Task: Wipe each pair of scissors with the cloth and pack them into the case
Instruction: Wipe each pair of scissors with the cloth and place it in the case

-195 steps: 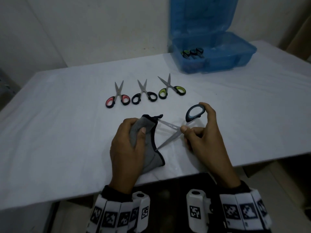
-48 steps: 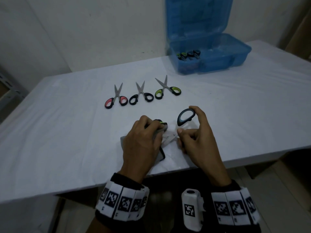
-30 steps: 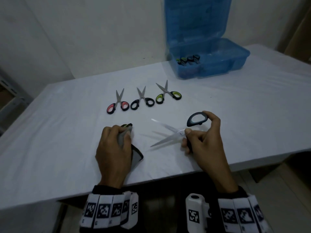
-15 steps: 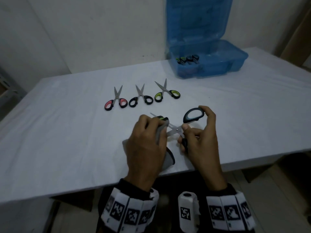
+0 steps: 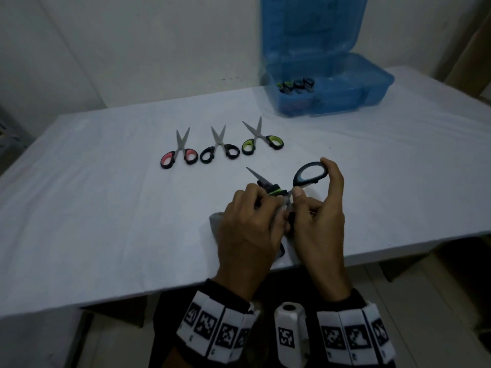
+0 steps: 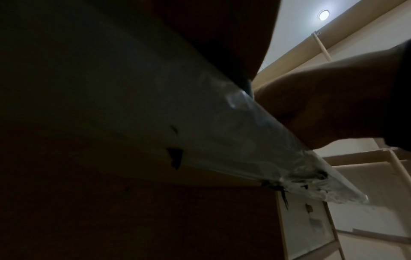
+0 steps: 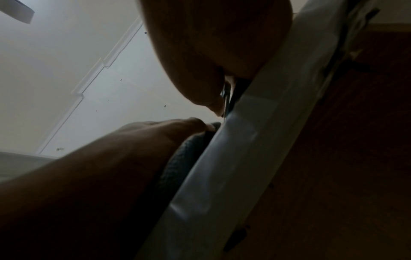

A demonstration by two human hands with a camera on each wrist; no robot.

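Note:
In the head view my right hand [image 5: 316,205] holds a pair of scissors with blades spread, by its dark blue-grey handle loop [image 5: 309,174]. My left hand [image 5: 249,221] grips the grey cloth [image 5: 216,221], folded round the lower blade close to the pivot. The other blade's tip [image 5: 252,173] pokes out beyond the left fingers. Three more pairs lie in a row behind: red-handled scissors [image 5: 179,155], black-handled scissors [image 5: 220,151] and green-handled scissors [image 5: 261,140]. The blue case [image 5: 372,86] stands open at the back right. The wrist views show only hands and the table edge from below; the cloth [image 7: 184,156] shows there.
Inside the case several scissor handles [image 5: 296,85] stand at its left end. The white table [image 5: 93,221] ends at its front edge just below my wrists. A wall runs close behind the table and case.
A second ago my left hand with the cloth was off the blades to the left. It has since come back onto the lower blade and slid up to the pivot.

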